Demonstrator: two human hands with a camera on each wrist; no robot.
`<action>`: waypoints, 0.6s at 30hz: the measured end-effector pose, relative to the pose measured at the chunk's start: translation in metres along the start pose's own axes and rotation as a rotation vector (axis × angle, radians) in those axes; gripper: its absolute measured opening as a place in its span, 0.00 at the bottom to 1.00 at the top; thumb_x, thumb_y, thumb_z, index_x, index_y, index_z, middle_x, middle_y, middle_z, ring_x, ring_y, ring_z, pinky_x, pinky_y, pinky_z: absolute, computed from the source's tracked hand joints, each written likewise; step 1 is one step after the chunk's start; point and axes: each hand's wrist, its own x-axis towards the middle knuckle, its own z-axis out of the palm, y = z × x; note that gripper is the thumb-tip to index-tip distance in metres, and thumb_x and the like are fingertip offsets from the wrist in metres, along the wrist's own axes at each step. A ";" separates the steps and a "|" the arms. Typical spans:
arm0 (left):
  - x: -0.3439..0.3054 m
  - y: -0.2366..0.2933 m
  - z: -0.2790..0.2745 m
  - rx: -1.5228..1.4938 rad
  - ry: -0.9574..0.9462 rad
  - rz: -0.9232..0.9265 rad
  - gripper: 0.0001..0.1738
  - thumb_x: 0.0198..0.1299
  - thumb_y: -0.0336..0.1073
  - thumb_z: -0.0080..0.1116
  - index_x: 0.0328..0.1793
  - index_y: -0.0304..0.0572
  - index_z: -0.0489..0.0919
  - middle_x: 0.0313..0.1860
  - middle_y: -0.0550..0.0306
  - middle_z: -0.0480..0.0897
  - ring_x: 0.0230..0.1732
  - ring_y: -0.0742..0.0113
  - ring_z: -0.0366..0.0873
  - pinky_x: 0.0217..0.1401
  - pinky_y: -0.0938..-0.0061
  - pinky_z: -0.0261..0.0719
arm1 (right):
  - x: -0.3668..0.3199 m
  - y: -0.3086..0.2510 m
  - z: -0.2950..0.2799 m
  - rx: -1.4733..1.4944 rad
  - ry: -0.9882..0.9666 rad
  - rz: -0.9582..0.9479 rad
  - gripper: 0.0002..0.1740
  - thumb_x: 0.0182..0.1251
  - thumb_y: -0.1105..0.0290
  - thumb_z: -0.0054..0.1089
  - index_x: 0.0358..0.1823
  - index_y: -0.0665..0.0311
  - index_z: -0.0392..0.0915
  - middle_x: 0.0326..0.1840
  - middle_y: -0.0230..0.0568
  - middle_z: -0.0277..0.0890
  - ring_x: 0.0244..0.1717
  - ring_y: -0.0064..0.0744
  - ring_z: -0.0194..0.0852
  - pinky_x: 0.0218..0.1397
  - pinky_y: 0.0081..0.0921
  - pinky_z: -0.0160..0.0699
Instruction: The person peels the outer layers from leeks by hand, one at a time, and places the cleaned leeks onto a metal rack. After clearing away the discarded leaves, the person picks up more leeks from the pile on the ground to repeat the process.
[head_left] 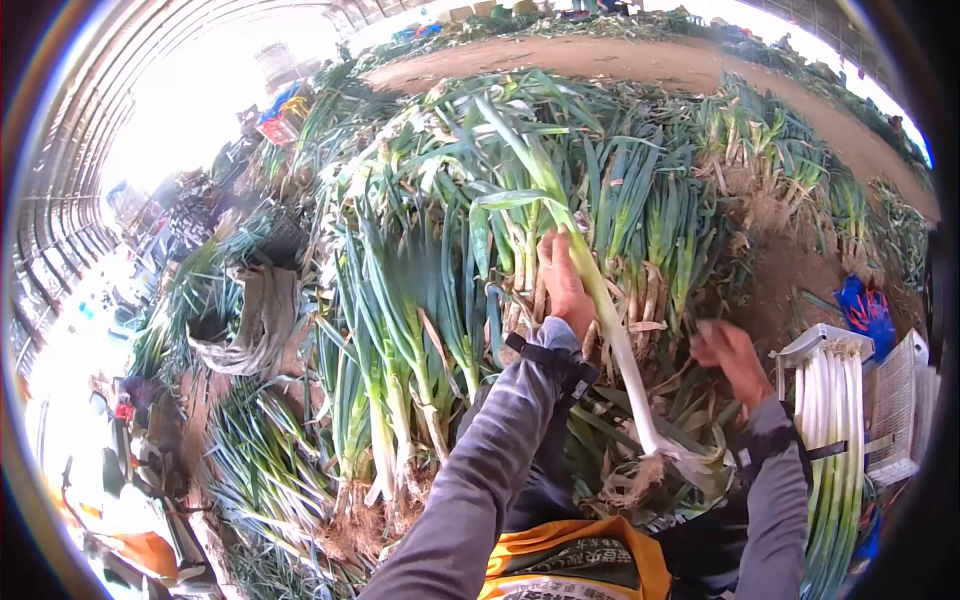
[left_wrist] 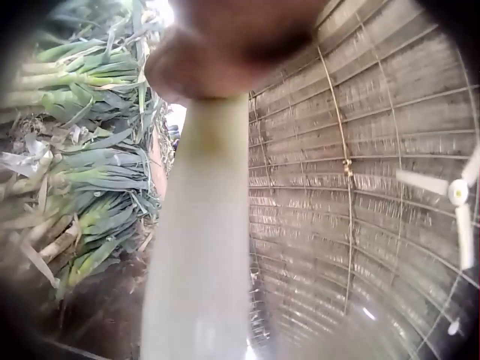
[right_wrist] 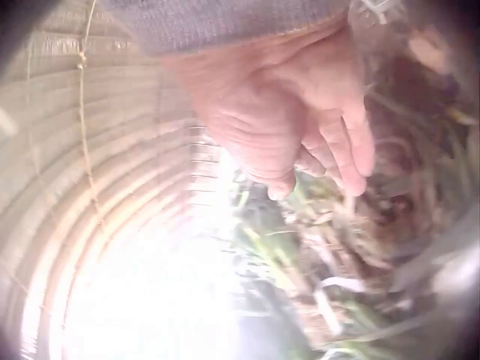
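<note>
My left hand [head_left: 566,285] grips a long green onion [head_left: 622,350] around its upper stalk, just below the green leaves. The onion slants across my front, its white stem and roots [head_left: 632,482] toward me. A loosened outer layer [head_left: 700,463] hangs at the root end. Close to the lens in the left wrist view, the pale stem [left_wrist: 199,240] runs down from the hand. My right hand [head_left: 732,360] hovers to the right of the stem, apart from it, holding nothing. In the right wrist view its fingers [right_wrist: 341,150] are loosely bent.
Unpeeled green onions [head_left: 400,330] stand in thick rows before me, with more [head_left: 265,450] at the left. White-stemmed onions fill a white crate [head_left: 822,343] at the right, beside another white basket [head_left: 897,400]. A blue bag [head_left: 866,315] lies behind them. Leaf scraps litter the ground.
</note>
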 end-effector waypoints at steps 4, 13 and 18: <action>-0.050 0.031 0.035 -0.008 -0.112 -0.182 0.43 0.59 0.47 0.71 0.75 0.49 0.59 0.54 0.52 0.76 0.48 0.63 0.75 0.49 0.63 0.77 | 0.050 -0.056 0.052 -0.216 -0.082 -0.248 0.23 0.78 0.60 0.56 0.62 0.73 0.73 0.48 0.37 0.79 0.50 0.26 0.78 0.51 0.24 0.78; -0.045 -0.010 0.024 -0.325 -0.445 -0.466 0.17 0.72 0.41 0.57 0.58 0.40 0.68 0.48 0.53 0.78 0.47 0.61 0.79 0.53 0.64 0.81 | 0.084 -0.034 0.107 -0.165 0.135 -0.393 0.20 0.70 0.72 0.65 0.59 0.75 0.74 0.48 0.40 0.82 0.49 0.22 0.79 0.54 0.20 0.78; -0.046 -0.009 0.023 -0.316 -0.417 -0.489 0.19 0.69 0.35 0.60 0.61 0.41 0.68 0.51 0.53 0.79 0.53 0.59 0.78 0.57 0.63 0.79 | 0.087 -0.020 0.107 -0.490 0.314 -0.494 0.18 0.69 0.72 0.67 0.55 0.74 0.75 0.43 0.38 0.82 0.44 0.19 0.78 0.48 0.20 0.78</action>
